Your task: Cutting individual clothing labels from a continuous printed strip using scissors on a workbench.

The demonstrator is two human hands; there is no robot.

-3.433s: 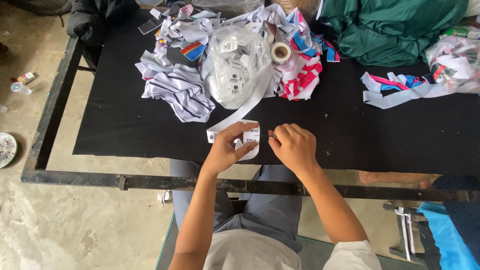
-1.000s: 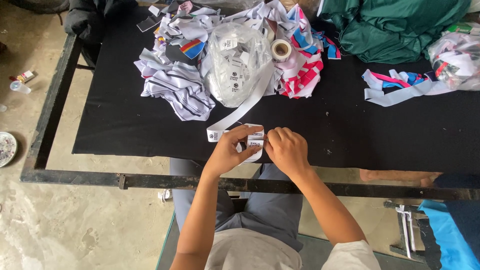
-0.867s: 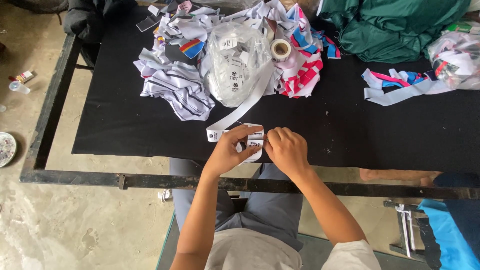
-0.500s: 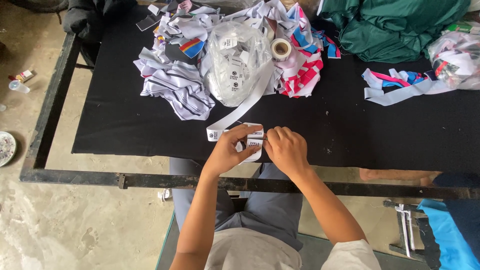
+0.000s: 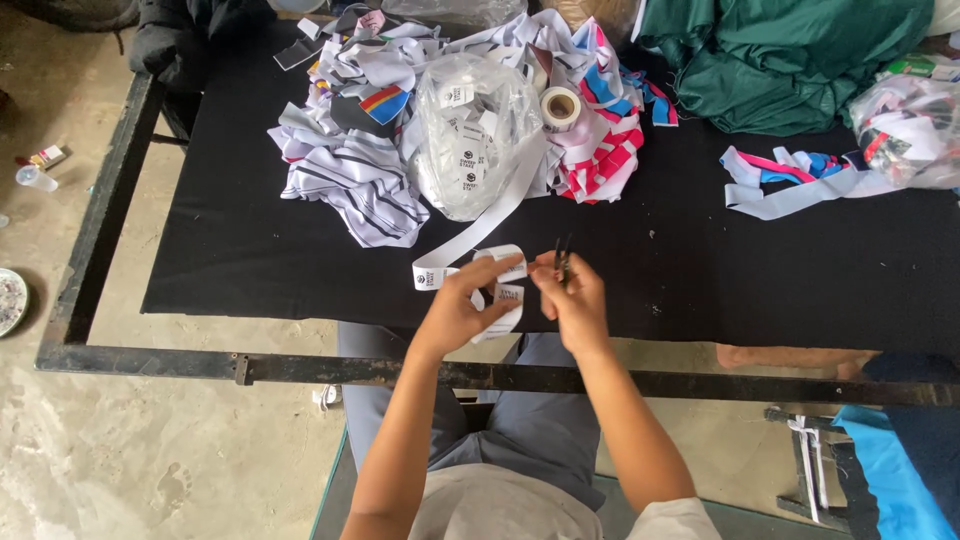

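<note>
Here much of the detail is too small to read clearly. The left hand (image 5: pixel 455 310) pinches a white label strip (image 5: pixel 480 225) near the front edge of the desk (image 5: pixel 250 270), thumb and fingers (image 5: pixel 500 266) closed on a short folded piece of it; the rest of the strip runs up and away to the clear plastic bag of labels (image 5: pixel 470 130). The right hand (image 5: pixel 575 300) is curled around a small dark tool (image 5: pixel 562 258), probably snips, whose two thin tips stand up just above the knuckles; the fingers are pressed together on it, and the handle is hidden inside the fist. Whether the tips touch the strip cannot be told. The printing on the labels is only dark specks.

The desk is covered in black cloth and sits in a dark metal frame (image 5: pixel 100 230). Behind the bag lie crumpled striped fabric scraps (image 5: pixel 355 180), a roll of white tape (image 5: pixel 560 105), pink and blue trimmings (image 5: pixel 610 150) and a heap of green cloth (image 5: pixel 790 60), cut off by the top edge. A second plastic bag (image 5: pixel 905 130) is cropped at the right. The floor (image 5: pixel 150 450) is bare, stained concrete.
</note>
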